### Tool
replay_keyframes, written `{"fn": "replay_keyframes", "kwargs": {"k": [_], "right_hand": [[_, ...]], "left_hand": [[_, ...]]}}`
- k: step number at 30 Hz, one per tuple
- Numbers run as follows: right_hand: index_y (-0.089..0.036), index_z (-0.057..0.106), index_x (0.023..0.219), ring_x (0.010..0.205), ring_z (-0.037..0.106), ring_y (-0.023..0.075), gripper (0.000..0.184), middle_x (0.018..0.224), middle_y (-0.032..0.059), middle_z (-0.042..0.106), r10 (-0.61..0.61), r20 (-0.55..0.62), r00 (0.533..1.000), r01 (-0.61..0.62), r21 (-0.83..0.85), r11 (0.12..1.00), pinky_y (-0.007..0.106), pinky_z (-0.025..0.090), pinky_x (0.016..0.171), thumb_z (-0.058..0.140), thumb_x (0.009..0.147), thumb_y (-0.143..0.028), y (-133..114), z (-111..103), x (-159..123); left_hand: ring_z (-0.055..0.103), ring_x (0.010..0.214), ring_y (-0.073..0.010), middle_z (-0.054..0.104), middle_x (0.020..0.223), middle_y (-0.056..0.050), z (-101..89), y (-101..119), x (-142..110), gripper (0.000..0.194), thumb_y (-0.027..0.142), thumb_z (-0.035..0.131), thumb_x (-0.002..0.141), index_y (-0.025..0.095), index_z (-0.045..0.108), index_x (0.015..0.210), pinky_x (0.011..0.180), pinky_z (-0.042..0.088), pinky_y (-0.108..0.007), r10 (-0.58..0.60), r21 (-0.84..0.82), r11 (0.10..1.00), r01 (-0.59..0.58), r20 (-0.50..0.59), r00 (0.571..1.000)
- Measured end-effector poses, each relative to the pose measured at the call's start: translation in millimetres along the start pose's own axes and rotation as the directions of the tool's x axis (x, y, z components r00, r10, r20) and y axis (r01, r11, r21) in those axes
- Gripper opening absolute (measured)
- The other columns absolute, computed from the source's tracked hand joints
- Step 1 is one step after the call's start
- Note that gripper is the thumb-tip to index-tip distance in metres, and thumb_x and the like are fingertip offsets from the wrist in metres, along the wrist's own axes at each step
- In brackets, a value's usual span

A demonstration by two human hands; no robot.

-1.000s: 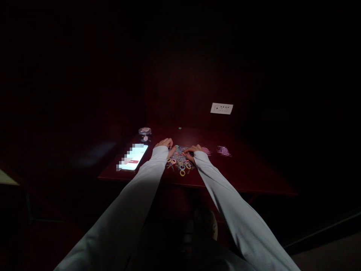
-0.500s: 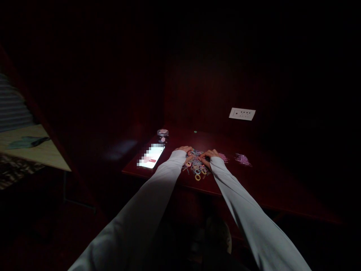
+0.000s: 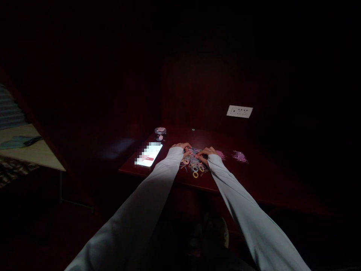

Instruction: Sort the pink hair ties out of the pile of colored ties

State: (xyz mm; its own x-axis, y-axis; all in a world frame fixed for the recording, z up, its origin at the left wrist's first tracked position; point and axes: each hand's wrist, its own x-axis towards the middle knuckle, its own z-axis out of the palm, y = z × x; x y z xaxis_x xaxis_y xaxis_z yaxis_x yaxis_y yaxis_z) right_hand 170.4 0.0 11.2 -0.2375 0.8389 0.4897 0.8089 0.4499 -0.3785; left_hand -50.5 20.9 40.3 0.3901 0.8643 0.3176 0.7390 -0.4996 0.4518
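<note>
A mixed pile of small, colourful hair ties, pale blue, yellow, pink and lilac, lies on the dark red tabletop. My left hand rests at the pile's left edge, its index finger and thumb apart over the pieces. From the right side my right hand reaches in with its fingers pressed together. Whatever is between those fingertips is too small to make out. A small pink heap lies just beyond my right hand, partly covered by it. Further right is a lilac heap.
A lit phone lies to the left, with a small lidded jar behind it. One green ring sits near the back wall, which carries a white socket plate. A pale table stands beyond the left partition.
The whole view has shifted slightly, so things sit a little further left and higher. Both hands remain at the pile; the right fingertips have shifted slightly towards the left hand.
</note>
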Motion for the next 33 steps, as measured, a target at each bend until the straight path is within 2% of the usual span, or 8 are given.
{"fn": "replay_keyframes", "kwargs": {"k": [5, 10, 13, 17, 20, 23, 28, 33], "right_hand": [[-0.028, 0.082, 0.097, 0.094, 0.055, 0.0241, 0.022, 0.092, 0.0057, 0.073, -0.006, 0.003, 1.0, 0.006, -0.007, 1.0, 0.036, 0.043, 0.086, 0.07, 0.095, -0.046, 8.0, 0.5, -2.2], [-0.029, 0.081, 0.106, 0.095, 0.057, 0.0236, 0.022, 0.094, 0.0054, 0.074, -0.013, -0.051, 0.999, 0.013, -0.007, 1.0, 0.036, 0.044, 0.088, 0.061, 0.1, -0.036, 12.5, 2.4, -3.2], [-0.027, 0.081, 0.105, 0.094, 0.056, 0.0239, 0.023, 0.094, 0.0059, 0.074, 0.002, -0.06, 0.998, -0.003, -0.018, 1.0, 0.037, 0.044, 0.087, 0.059, 0.099, -0.033, 13.1, 2.9, -2.3], [-0.027, 0.082, 0.104, 0.093, 0.056, 0.0238, 0.025, 0.092, 0.0065, 0.074, 0.029, -0.069, 0.997, -0.032, -0.032, 0.999, 0.037, 0.044, 0.087, 0.058, 0.099, -0.034, 13.6, 1.3, -1.4], [-0.027, 0.082, 0.104, 0.093, 0.056, 0.0237, 0.025, 0.093, 0.0064, 0.074, 0.062, -0.066, 0.996, -0.065, -0.047, 0.997, 0.037, 0.044, 0.088, 0.059, 0.099, -0.035, 12.7, -1.0, -1.6], [-0.028, 0.082, 0.106, 0.095, 0.056, 0.024, 0.025, 0.094, 0.0062, 0.074, 0.091, -0.036, 0.995, -0.093, -0.061, 0.994, 0.036, 0.044, 0.088, 0.059, 0.098, -0.034, 9.6, -3.5, -2.5], [-0.03, 0.083, 0.109, 0.101, 0.056, 0.0253, 0.024, 0.1, 0.0062, 0.075, 0.18, -0.044, 0.983, -0.183, -0.103, 0.978, 0.038, 0.041, 0.092, 0.063, 0.095, -0.031, 1.8, -6.2, -5.0], [-0.03, 0.081, 0.11, 0.107, 0.054, 0.0269, 0.027, 0.107, 0.007, 0.074, 0.144, -0.093, 0.985, -0.154, -0.115, 0.981, 0.042, 0.039, 0.098, 0.058, 0.098, -0.029, -0.8, -7.6, -9.1]], "left_hand": [[0.065, 0.098, -0.0208, 0.071, 0.099, -0.001, 3.0, 5.5, -0.7, 0.021, 0.029, 0.071, 0.089, 0.026, 0.07, 0.11, 0.089, 0.048, -0.032, 0.034, 0.026, 0.999, -0.032, -0.079, 0.996], [0.063, 0.108, -0.0224, 0.069, 0.11, -0.005, 5.8, 7.0, -1.0, 0.022, 0.017, 0.06, 0.092, 0.025, 0.069, 0.111, 0.096, 0.048, -0.033, 0.052, 0.026, 0.998, -0.048, -0.178, 0.983], [0.062, 0.114, -0.023, 0.068, 0.119, -0.006, 7.7, 3.9, -0.3, 0.024, 0.017, 0.059, 0.092, 0.024, 0.07, 0.112, 0.1, 0.048, -0.034, 0.102, 0.01, 0.995, -0.102, -0.16, 0.982], [0.061, 0.118, -0.0238, 0.067, 0.125, -0.005, 12.4, -0.1, 0.3, 0.027, 0.026, 0.066, 0.091, 0.025, 0.072, 0.118, 0.102, 0.048, -0.036, 0.151, 0.023, 0.988, -0.15, -0.083, 0.985], [0.06, 0.118, -0.0243, 0.067, 0.125, -0.004, 16.1, -0.9, 0.5, 0.03, 0.037, 0.074, 0.089, 0.027, 0.074, 0.118, 0.102, 0.048, -0.037, 0.142, 0.055, 0.989, -0.141, -0.018, 0.99], [0.06, 0.118, -0.024, 0.068, 0.123, -0.002, 18.4, -1.1, 1.4, 0.027, 0.039, 0.075, 0.089, 0.03, 0.078, 0.114, 0.103, 0.047, -0.038, 0.117, 0.068, 0.991, -0.118, 0.024, 0.993], [0.06, 0.119, -0.0236, 0.069, 0.123, -0.002, 18.3, -2.4, 1.9, 0.024, 0.037, 0.07, 0.093, 0.031, 0.079, 0.114, 0.104, 0.047, -0.037, 0.113, 0.066, 0.991, -0.114, 0.023, 0.993], [0.06, 0.119, -0.0237, 0.07, 0.124, -0.004, 15.7, -1.3, -0.1, 0.024, 0.033, 0.062, 0.096, 0.028, 0.077, 0.115, 0.104, 0.047, -0.038, 0.122, 0.054, 0.991, -0.122, 0.009, 0.993]]}}
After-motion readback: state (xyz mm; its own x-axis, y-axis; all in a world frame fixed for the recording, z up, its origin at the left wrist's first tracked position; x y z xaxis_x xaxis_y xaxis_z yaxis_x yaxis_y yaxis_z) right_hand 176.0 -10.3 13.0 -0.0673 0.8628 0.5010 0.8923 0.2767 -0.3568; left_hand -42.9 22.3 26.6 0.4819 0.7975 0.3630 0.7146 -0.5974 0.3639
